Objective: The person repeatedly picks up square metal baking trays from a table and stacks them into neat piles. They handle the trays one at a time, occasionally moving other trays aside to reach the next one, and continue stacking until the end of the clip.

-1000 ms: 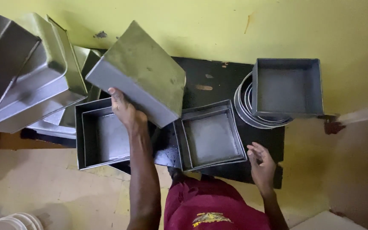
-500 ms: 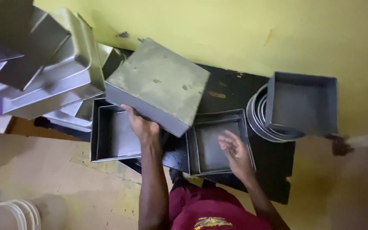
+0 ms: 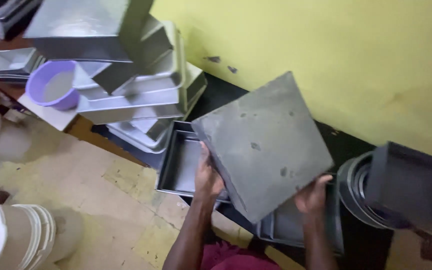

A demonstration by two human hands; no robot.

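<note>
Left hand (image 3: 207, 179) and right hand (image 3: 312, 196): both grip one square grey baking tin (image 3: 261, 145), bottom side up, tilted, centre frame. Below it: open square tin (image 3: 178, 167), another tin (image 3: 296, 227) lower right. Upper left: stacked metal trays (image 3: 131, 95), purple bowl (image 3: 53, 85). Behind: yellow wall (image 3: 326, 55).

Two hands show, the left hand (image 3: 208, 177) and the right hand (image 3: 312, 195). Between them is one square grey tin (image 3: 263, 145). Two more square tins lie on the dark surface: one open tin (image 3: 178, 165) and one mostly hidden tin (image 3: 296, 227). One dark square tin (image 3: 411, 187) sits on one stack of round tins (image 3: 353, 192). One purple bowl (image 3: 53, 85) is visible. The piled metal trays (image 3: 131, 95) overlap too much to count.
</note>
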